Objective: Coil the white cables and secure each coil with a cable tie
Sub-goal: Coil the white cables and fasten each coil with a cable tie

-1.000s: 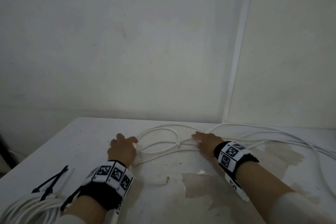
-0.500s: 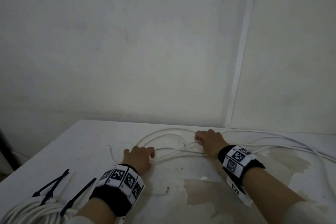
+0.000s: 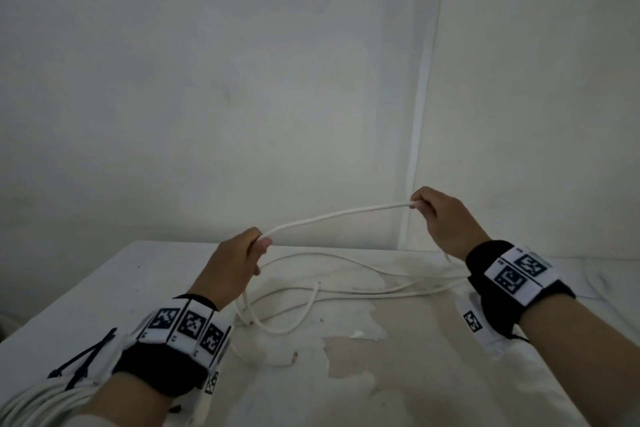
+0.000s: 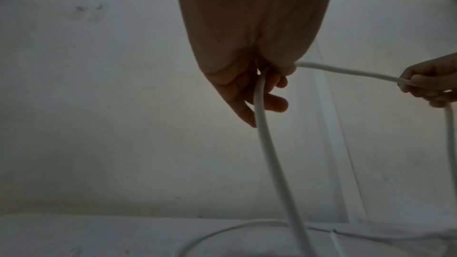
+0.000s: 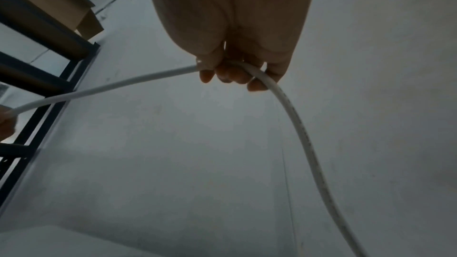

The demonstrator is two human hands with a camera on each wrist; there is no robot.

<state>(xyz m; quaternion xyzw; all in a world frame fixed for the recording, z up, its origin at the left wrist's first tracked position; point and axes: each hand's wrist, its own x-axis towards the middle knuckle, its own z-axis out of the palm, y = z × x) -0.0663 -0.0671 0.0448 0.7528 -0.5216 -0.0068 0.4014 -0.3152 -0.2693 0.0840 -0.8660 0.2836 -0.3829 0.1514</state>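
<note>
nearest to us, at the front left corner of the table (image 3: 86, 291), a finished white coil (image 3: 33, 399) lies under our left forearm, with black cable ties (image 3: 83, 359) resting on and beside it. these have kept their place since half a second ago.

our left hand (image 3: 235, 265) has risen off the table, where it lay half a second ago. its thumb and fingers (image 4: 277, 81) now pinch the loose cable (image 3: 339, 215), and the cable drops from this grip to the table.

on the table between our forearms, the slack of the cable lies in loose overlapping loops (image 3: 311, 291), with one free end (image 3: 318, 284) pointing up toward the wall (image 3: 242, 80). the loops lie closer together than before.

our right hand (image 3: 446, 222) has also lifted, higher than the left. its fingers (image 5: 232, 75) are curled together round the cable, which then bends down past the wrist. the length between both hands hangs in the air, clear of the table, in a shallow arc rising to the right.

in the right wrist view, a dark metal shelf (image 5: 44, 89) stands at the left.
</note>
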